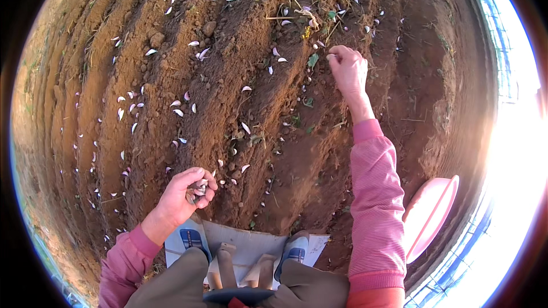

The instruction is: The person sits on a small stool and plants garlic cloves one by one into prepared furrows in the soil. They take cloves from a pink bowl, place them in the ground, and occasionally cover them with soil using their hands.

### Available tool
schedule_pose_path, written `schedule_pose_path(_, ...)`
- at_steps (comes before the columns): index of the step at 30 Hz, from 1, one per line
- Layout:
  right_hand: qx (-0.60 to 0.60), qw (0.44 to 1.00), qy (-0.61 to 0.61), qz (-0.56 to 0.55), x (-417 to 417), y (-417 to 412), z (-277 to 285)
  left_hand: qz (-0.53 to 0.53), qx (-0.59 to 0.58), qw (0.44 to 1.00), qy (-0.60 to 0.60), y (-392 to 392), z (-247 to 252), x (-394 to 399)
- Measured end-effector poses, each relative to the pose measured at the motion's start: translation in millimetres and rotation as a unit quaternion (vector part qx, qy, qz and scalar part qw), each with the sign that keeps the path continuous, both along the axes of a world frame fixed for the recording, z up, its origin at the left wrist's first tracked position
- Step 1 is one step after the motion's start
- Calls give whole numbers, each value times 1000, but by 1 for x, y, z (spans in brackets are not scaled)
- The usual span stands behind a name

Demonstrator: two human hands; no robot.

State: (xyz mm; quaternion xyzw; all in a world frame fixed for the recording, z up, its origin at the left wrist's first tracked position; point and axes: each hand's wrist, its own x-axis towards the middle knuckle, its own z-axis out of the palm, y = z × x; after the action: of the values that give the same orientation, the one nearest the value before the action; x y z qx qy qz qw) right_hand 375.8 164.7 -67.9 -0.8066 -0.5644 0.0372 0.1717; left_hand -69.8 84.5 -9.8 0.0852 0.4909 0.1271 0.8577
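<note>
My left hand is curled around several garlic cloves, low on the left, above my knee. Stretched forward over the furrowed soil, my right hand pinches a small pale thing, seemingly a garlic clove, between thumb and fingertips. A green leaf lies on the soil just left of that hand. Many white and pinkish garlic cloves are scattered along the furrows, among them one between my hands and one left of my right hand.
My shoes rest on a pale board, with a low wooden stool between my legs. A pink plastic basin stands tilted to the right of my right sleeve. Dry stalks and clods lie on the soil. Wire fencing runs along the right rim.
</note>
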Motion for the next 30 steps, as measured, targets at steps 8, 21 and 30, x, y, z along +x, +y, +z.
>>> schedule_pose_path(8, -32, 996, -81, -18, -13, 15, -26, 5, -10, 1000, 15, -3, -3, -9)
schedule_pose_path(21, -73, 991, -98, 55, -42, -17, -19, -1, -9, 1000, 7, -3, -5, -1)
schedule_pose_path(30, -70, 997, 19, -26, -23, -15, -26, -2, 3, 1000, -13, -5, -4, 1)
